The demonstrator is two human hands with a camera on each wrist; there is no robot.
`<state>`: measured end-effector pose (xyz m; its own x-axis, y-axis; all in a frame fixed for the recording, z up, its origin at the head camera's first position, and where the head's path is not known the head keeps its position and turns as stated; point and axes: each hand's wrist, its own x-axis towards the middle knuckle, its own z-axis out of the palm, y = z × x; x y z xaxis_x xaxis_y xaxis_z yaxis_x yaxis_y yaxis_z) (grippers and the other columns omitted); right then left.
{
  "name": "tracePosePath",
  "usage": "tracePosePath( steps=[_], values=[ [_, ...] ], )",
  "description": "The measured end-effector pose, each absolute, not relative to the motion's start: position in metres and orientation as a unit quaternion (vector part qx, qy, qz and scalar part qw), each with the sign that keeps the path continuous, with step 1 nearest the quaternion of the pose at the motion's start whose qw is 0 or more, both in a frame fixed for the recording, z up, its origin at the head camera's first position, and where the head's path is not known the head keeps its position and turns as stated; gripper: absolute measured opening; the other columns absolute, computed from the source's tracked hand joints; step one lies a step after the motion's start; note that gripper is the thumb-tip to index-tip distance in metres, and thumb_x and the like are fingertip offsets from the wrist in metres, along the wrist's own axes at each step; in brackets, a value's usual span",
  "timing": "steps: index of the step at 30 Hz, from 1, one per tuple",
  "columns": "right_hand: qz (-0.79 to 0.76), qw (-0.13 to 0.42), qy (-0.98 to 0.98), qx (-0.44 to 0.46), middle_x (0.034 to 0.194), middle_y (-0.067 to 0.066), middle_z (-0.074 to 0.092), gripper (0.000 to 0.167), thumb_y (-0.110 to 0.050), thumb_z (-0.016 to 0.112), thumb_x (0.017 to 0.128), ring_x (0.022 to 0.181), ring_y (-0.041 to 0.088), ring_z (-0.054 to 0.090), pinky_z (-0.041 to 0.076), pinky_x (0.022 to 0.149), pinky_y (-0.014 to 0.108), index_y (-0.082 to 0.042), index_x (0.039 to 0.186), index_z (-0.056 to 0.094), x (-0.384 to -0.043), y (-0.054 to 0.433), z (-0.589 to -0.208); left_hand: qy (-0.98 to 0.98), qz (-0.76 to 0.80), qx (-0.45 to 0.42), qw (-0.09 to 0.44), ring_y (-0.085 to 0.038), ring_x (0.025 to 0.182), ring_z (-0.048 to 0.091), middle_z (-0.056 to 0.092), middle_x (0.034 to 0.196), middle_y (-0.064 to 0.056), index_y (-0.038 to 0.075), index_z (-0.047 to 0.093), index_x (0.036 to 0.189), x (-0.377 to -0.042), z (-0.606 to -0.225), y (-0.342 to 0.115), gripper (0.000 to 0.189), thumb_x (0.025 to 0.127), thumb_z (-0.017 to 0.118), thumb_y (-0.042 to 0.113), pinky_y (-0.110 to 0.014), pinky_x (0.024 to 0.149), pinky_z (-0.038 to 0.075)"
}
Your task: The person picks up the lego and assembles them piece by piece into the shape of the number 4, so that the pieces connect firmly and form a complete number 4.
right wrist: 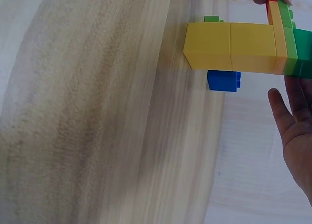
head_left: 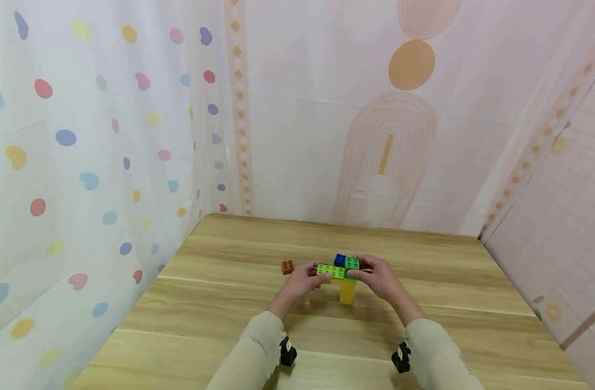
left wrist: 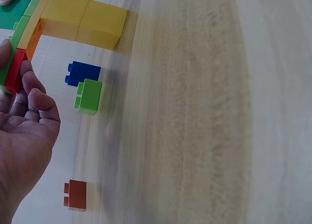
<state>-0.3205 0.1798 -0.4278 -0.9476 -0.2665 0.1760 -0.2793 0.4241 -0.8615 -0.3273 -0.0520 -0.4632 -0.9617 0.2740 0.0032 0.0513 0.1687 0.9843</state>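
Note:
A yellow toy brick tower [right wrist: 230, 46] of two stacked bricks stands on the table. An orange brick [left wrist: 35, 34] and a long lime-green brick [head_left: 330, 271] lie across its top and overhang to the left. Beneath the lime brick's left end is a red brick [left wrist: 17, 70]. My left hand [head_left: 303, 280] pinches that overhanging end, thumb on the near side and fingers curled beyond. On top, over the tower, sits a darker green brick [head_left: 352, 262]. My right hand [head_left: 381, 277] holds this one between thumb and fingers from the right.
Behind the tower, a blue brick [left wrist: 84, 73] and a small lime-green brick [left wrist: 89, 96] rest on the wooden table [head_left: 219, 303]. A reddish-brown brick [head_left: 288, 266] lies left of them. Patterned curtains [head_left: 297, 119] hang at the table's back and sides.

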Motion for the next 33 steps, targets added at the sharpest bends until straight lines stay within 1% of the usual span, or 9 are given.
tracePosePath(
  steps=[4, 8, 14, 18, 21, 24, 27, 29, 33],
  values=[
    [0.515, 0.003, -0.843, 0.153, 0.108, 0.009, 0.067, 0.039, -0.020, 0.074, 0.092, 0.104, 0.026, 0.064, 0.054, 0.084, 0.039, -0.002, 0.125, 0.065, -0.320, 0.181, -0.428, 0.759, 0.637, 0.105, 0.090, -0.016, 0.078, 0.054, 0.064, 0.099, -0.006, 0.005, 0.060, 0.131, -0.328, -0.463, -0.051, 0.043, 0.094, 0.071, 0.025, -0.040, 0.078, 0.048],
    [0.516, 0.001, -0.844, 0.150, 0.107, 0.008, 0.067, 0.039, -0.020, 0.074, 0.091, 0.103, 0.025, 0.063, 0.054, 0.084, 0.038, -0.001, 0.125, 0.065, -0.320, 0.183, -0.430, 0.764, 0.630, 0.105, 0.091, -0.017, 0.081, 0.055, 0.063, 0.100, -0.006, 0.006, 0.058, 0.134, -0.328, -0.464, -0.052, 0.048, 0.094, 0.071, 0.030, -0.042, 0.080, 0.049],
    [0.520, -0.002, -0.840, 0.152, 0.107, 0.008, 0.067, 0.038, -0.019, 0.074, 0.092, 0.102, 0.024, 0.063, 0.053, 0.083, 0.037, -0.002, 0.125, 0.065, -0.320, 0.184, -0.431, 0.777, 0.617, 0.106, 0.068, -0.021, 0.089, 0.057, 0.063, 0.108, -0.011, 0.006, 0.055, 0.139, -0.332, -0.462, -0.063, 0.057, 0.099, 0.058, 0.046, -0.048, 0.088, 0.047],
    [0.518, -0.005, -0.841, 0.153, 0.106, 0.007, 0.068, 0.037, -0.018, 0.073, 0.092, 0.099, 0.022, 0.063, 0.053, 0.082, 0.036, -0.001, 0.125, 0.066, -0.316, 0.185, -0.429, 0.789, 0.600, 0.113, 0.059, -0.021, 0.091, 0.058, 0.063, 0.111, -0.016, 0.005, 0.056, 0.137, -0.338, -0.458, -0.075, 0.058, 0.100, 0.053, 0.050, -0.047, 0.087, 0.047],
    [0.515, -0.008, -0.843, 0.156, 0.106, 0.006, 0.068, 0.037, -0.020, 0.072, 0.093, 0.098, 0.021, 0.062, 0.053, 0.082, 0.036, -0.001, 0.125, 0.066, -0.312, 0.187, -0.428, 0.801, 0.583, 0.120, 0.063, -0.024, 0.094, 0.058, 0.063, 0.114, -0.018, 0.004, 0.055, 0.137, -0.346, -0.456, -0.083, 0.057, 0.101, 0.053, 0.049, -0.048, 0.087, 0.047],
    [0.513, -0.010, -0.844, 0.159, 0.106, 0.006, 0.068, 0.038, -0.020, 0.072, 0.093, 0.099, 0.022, 0.062, 0.052, 0.082, 0.037, -0.001, 0.125, 0.065, -0.309, 0.189, -0.428, 0.811, 0.566, 0.133, 0.071, -0.032, 0.098, 0.059, 0.061, 0.115, -0.020, 0.002, 0.054, 0.138, -0.356, -0.452, -0.089, 0.053, 0.102, 0.055, 0.041, -0.050, 0.086, 0.048],
    [0.511, -0.008, -0.846, 0.153, 0.106, 0.006, 0.068, 0.039, -0.020, 0.072, 0.093, 0.099, 0.021, 0.062, 0.053, 0.082, 0.037, -0.001, 0.126, 0.065, -0.306, 0.191, -0.429, 0.829, 0.533, 0.153, 0.067, -0.035, 0.099, 0.060, 0.063, 0.110, -0.017, 0.000, 0.054, 0.137, -0.368, -0.446, -0.090, 0.049, 0.101, 0.059, 0.032, -0.046, 0.082, 0.050],
    [0.513, -0.005, -0.847, 0.141, 0.106, 0.005, 0.068, 0.038, -0.021, 0.073, 0.092, 0.099, 0.021, 0.062, 0.053, 0.082, 0.036, -0.002, 0.125, 0.066, -0.304, 0.192, -0.430, 0.844, 0.506, 0.166, 0.060, -0.032, 0.097, 0.060, 0.064, 0.106, -0.011, 0.001, 0.056, 0.136, -0.375, -0.442, -0.089, 0.046, 0.100, 0.062, 0.029, -0.041, 0.080, 0.051],
    [0.519, -0.006, -0.845, 0.133, 0.105, 0.004, 0.068, 0.036, -0.023, 0.074, 0.092, 0.099, 0.021, 0.062, 0.053, 0.082, 0.036, -0.005, 0.122, 0.068, -0.300, 0.191, -0.434, 0.862, 0.466, 0.192, 0.060, -0.023, 0.094, 0.059, 0.063, 0.103, -0.005, 0.003, 0.058, 0.135, -0.385, -0.431, -0.080, 0.044, 0.097, 0.066, 0.024, -0.038, 0.083, 0.050]
  ],
)
